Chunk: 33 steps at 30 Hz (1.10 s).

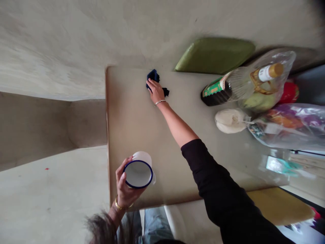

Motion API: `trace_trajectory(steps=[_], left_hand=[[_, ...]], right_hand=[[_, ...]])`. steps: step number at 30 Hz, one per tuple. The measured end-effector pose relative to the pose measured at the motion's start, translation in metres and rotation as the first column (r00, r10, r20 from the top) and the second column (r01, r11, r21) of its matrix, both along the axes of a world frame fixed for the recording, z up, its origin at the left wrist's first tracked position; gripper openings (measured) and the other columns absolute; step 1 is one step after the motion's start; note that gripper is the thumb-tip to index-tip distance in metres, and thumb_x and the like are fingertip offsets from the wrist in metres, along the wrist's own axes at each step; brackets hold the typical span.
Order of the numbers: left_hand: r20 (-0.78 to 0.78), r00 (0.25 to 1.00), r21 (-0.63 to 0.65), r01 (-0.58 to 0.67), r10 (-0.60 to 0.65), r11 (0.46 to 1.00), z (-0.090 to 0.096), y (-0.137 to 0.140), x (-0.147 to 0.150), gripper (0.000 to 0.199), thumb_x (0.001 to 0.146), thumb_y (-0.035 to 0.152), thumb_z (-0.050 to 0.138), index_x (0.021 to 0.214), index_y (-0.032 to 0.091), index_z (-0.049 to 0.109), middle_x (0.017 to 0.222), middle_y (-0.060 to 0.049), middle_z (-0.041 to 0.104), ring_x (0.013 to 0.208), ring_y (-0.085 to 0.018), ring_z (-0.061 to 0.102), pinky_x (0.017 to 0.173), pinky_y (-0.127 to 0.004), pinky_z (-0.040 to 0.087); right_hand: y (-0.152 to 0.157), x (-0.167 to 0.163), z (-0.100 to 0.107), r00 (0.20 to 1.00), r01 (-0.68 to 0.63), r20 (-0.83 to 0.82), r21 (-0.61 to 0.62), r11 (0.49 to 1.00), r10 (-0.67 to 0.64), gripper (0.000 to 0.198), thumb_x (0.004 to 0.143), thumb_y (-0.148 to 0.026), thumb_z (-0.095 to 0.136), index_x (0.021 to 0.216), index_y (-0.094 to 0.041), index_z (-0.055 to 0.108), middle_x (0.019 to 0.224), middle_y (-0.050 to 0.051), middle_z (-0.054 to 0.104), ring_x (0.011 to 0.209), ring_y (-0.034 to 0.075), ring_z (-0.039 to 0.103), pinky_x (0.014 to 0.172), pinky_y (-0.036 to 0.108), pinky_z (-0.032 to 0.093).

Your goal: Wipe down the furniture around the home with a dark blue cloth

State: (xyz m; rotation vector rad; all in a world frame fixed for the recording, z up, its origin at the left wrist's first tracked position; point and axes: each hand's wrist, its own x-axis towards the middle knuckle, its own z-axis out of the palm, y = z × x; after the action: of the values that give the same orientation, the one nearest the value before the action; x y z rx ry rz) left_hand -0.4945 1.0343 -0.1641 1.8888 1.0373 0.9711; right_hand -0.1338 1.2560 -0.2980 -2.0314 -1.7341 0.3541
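My left hand [125, 184] is wrapped around a white enamel mug [139, 173] with a blue rim, held over the near left part of the table [132, 125]. The mug's mouth faces me, and its inside looks white and bare. At the table's far side by the wall, my right hand [156, 91] presses down on a bunched dark blue cloth [153, 75]. Part of the cloth sticks out past the right side of the hand; the rest is hidden under the palm and fingers.
A green chair back [215, 56] rises behind the far table edge. On the right stand a dark bottle [217, 89] with a green label, a white tied bag [231, 120] and clear plastic bags [291, 125] of goods. A yellowish seat [280, 205] is at the near right.
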Motion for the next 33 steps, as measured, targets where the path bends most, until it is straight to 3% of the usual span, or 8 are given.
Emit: trace_trajectory(steps=[3,6,10,14,20,23,28,33], left_hand=[[0.097,0.995,0.013,-0.002,0.001,1.000,0.009,0.003,0.009,0.101,0.065,0.021,0.088,0.150,0.040,0.037,0.138,-0.012,0.054,0.122,-0.037,0.066,0.096,-0.060,0.061],[0.137,0.990,-0.004,0.031,-0.030,1.000,0.014,0.003,0.007,0.104,0.064,0.019,0.089,0.151,0.042,0.037,0.140,-0.012,0.054,0.123,-0.036,0.066,0.096,-0.057,0.062],[0.152,0.985,-0.023,0.083,-0.079,0.996,0.007,0.002,-0.008,0.111,0.066,0.020,0.088,0.153,0.052,0.029,0.145,-0.009,0.050,0.131,-0.037,0.061,0.103,-0.061,0.057],[0.130,0.986,0.015,0.100,-0.101,0.995,0.001,0.004,-0.021,0.118,0.063,0.012,0.089,0.155,0.051,0.025,0.146,-0.010,0.048,0.130,-0.036,0.061,0.102,-0.062,0.056],[0.111,0.994,-0.042,0.027,-0.022,0.999,0.001,0.007,-0.031,0.118,0.062,0.015,0.088,0.153,0.058,0.025,0.143,-0.006,0.049,0.128,-0.034,0.062,0.102,-0.064,0.057],[0.090,0.996,-0.040,0.027,-0.023,0.999,0.000,0.009,-0.034,0.120,0.060,0.015,0.089,0.152,0.057,0.025,0.143,-0.006,0.049,0.127,-0.034,0.063,0.102,-0.064,0.057],[0.127,0.992,-0.054,0.033,-0.026,0.998,-0.005,0.018,-0.029,0.121,0.061,0.010,0.086,0.154,0.056,0.024,0.147,-0.004,0.048,0.130,-0.032,0.061,0.105,-0.063,0.056],[0.183,0.980,0.007,0.074,-0.074,0.997,-0.013,0.027,-0.015,0.120,0.063,0.006,0.086,0.159,0.044,0.025,0.152,-0.008,0.045,0.136,-0.028,0.057,0.115,-0.054,0.050]], right_hand=[[-0.053,-0.025,0.010,0.998,-0.066,0.014,-0.058,0.996,0.067,0.053,0.098,-0.002,0.041,0.146,-0.017,0.056,0.154,0.007,0.054,0.145,0.018,0.048,0.126,0.044,0.037],[-0.097,-0.048,0.020,0.995,-0.064,0.063,-0.111,0.992,0.072,0.057,0.095,0.003,0.038,0.145,-0.016,0.058,0.153,0.011,0.055,0.141,0.022,0.052,0.121,0.046,0.043],[-0.052,-0.040,0.024,0.989,-0.012,0.148,-0.084,0.996,0.024,0.050,0.098,-0.003,0.036,0.137,-0.015,0.064,0.133,0.014,0.068,0.128,0.026,0.060,0.120,0.048,0.043],[-0.009,-0.024,0.019,0.985,-0.005,0.174,-0.022,1.000,0.008,0.052,0.098,-0.002,0.031,0.139,-0.011,0.061,0.121,0.015,0.068,0.129,0.027,0.057,0.125,0.051,0.035],[-0.090,-0.025,0.018,0.987,0.152,0.048,0.059,0.987,-0.155,0.051,0.099,-0.018,0.050,0.150,-0.019,0.047,0.140,0.015,0.052,0.131,0.029,0.051,0.115,0.052,0.047],[-0.105,-0.026,0.018,0.954,0.293,0.049,0.039,0.955,-0.294,0.035,0.096,-0.024,0.058,0.131,-0.015,0.061,0.128,0.017,0.055,0.123,0.032,0.052,0.109,0.055,0.048],[-0.049,-0.020,0.008,0.985,0.155,0.085,-0.044,0.987,-0.151,0.015,0.092,-0.012,0.059,0.103,-0.018,0.068,0.109,0.011,0.060,0.113,0.031,0.055,0.104,0.052,0.048],[0.053,0.013,0.011,0.949,0.306,0.087,-0.011,0.952,-0.304,0.013,0.090,-0.018,0.069,0.101,-0.017,0.062,0.116,0.011,0.055,0.118,0.031,0.054,0.107,0.053,0.044]])
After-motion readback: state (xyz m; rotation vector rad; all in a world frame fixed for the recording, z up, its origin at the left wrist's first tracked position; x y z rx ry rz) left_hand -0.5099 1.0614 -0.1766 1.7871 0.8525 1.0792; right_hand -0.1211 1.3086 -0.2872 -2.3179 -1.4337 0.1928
